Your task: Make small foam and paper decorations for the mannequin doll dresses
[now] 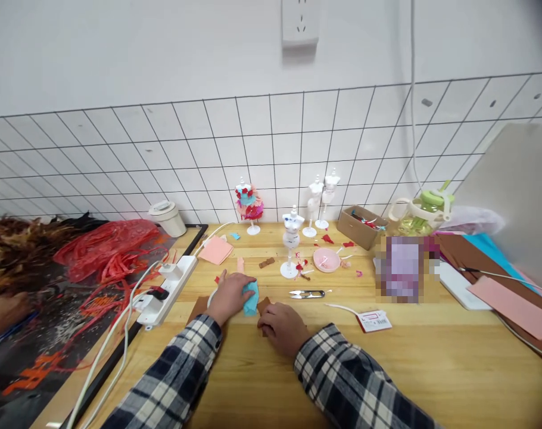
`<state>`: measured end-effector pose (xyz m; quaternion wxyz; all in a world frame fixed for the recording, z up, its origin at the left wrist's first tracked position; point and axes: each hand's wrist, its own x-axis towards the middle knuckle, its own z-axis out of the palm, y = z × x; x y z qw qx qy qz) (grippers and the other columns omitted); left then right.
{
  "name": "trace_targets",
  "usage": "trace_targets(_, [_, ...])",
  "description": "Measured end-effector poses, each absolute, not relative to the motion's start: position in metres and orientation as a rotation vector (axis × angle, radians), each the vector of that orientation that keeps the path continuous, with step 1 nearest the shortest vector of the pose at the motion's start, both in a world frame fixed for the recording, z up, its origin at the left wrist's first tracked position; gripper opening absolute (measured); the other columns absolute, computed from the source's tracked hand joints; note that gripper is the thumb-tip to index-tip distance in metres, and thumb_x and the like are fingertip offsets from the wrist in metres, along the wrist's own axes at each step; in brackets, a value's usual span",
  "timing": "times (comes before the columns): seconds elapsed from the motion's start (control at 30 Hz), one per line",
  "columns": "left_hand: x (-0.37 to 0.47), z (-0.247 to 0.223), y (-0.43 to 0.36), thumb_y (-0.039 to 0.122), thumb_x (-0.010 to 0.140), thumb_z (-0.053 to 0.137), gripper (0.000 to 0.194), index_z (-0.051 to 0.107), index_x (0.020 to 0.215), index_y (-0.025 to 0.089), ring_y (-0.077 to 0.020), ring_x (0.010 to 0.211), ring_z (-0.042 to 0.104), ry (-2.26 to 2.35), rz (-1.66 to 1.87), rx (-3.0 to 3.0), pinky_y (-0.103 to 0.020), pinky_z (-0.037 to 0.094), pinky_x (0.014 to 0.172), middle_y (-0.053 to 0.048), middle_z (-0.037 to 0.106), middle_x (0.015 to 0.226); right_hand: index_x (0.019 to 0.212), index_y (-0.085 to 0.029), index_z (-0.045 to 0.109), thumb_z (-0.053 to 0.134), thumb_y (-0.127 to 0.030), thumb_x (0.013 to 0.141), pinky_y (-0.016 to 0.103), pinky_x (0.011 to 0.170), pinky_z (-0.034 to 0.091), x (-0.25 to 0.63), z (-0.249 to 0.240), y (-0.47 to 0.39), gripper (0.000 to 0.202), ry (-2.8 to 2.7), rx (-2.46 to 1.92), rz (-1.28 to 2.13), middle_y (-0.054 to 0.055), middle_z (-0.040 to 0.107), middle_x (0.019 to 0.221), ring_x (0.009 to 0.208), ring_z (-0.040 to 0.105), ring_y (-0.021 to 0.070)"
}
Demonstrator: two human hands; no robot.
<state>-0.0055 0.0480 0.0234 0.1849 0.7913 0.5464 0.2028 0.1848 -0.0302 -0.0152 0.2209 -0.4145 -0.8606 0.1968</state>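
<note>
My left hand point(231, 296) rests low over the wooden table, its fingers on a light blue piece of paper or cloth point(251, 302). Brown material point(198, 309) and part of a pale round item show beside that hand. My right hand point(282, 326) has its fingers closed on a small brown piece point(264, 305), just right of the blue one. Black-handled thread snips point(307, 294) lie beyond my right hand. A bare white mini mannequin point(290, 238) stands behind them, and a mannequin dressed in red, blue and pink point(249, 205) is farther back.
Left are a white power strip point(168, 292) with cables, red plastic point(105, 244) and another person's hand point(12, 313). Toward the back right are two white mannequins, a pink dish point(327, 260), a cardboard box point(359, 227) and a green-lidded jug point(420, 217). A tag point(374, 320) lies right.
</note>
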Motion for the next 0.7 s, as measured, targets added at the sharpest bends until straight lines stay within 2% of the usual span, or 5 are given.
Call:
trace_targets(0.07, [-0.024,0.020,0.040,0.029,0.070,0.068,0.016,0.072,0.085,0.026,-0.0263,0.096,0.063,1.590,0.863,1.972,-0.053,0.027,0.108,-0.004,0.073,0.091,0.092,-0.021,0.069,0.054,-0.015,0.084,0.029,0.080,0.039,0.185,-0.014,-0.031,0.018,-2.385,-1.159,0.550,0.003,0.064,0.093,0.091,0.055,0.0162])
trace_targets(0.17, [-0.048,0.010,0.035,0.040,0.072,0.066,0.024,0.067,0.085,0.020,-0.0220,0.079,0.065,1.636,1.332,1.471,-0.040,0.051,0.083,-0.005,0.070,0.082,0.091,-0.022,0.069,0.054,-0.012,0.084,0.028,0.081,0.039,0.184,-0.015,-0.035,0.019,-2.385,-1.188,0.550,0.002,0.064,0.092,0.090,0.056,0.0159])
trace_targets(0.43, [-0.089,-0.019,0.031,0.041,0.081,0.054,0.027,0.049,0.099,0.021,-0.0133,0.065,0.058,1.653,1.769,1.095,-0.025,0.049,0.063,0.001,0.058,0.075,0.096,-0.020,0.067,0.048,-0.009,0.086,0.030,0.083,0.042,0.167,-0.016,-0.028,0.024,-2.302,-1.199,0.381,0.007,0.064,0.096,0.093,0.054,0.0178])
trace_targets(0.6, [-0.091,-0.025,0.034,0.043,0.081,0.053,0.030,0.046,0.101,0.022,-0.0109,0.056,0.052,1.613,1.805,1.025,-0.022,0.043,0.053,0.005,0.052,0.070,0.117,-0.018,0.060,0.045,-0.008,0.084,0.038,0.098,0.035,0.140,-0.005,-0.006,0.037,-2.174,-1.215,0.200,0.011,0.054,0.130,0.117,0.044,0.0225])
trace_targets(0.7, [-0.095,-0.027,0.039,0.047,0.081,0.050,0.032,0.044,0.100,0.022,-0.0097,0.056,0.051,1.612,1.823,0.991,-0.021,0.043,0.055,0.005,0.052,0.072,0.115,-0.020,0.061,0.049,-0.017,0.085,0.040,0.096,0.033,0.125,0.000,-0.006,0.032,-2.327,-1.058,0.205,0.009,0.056,0.127,0.115,0.044,0.0232])
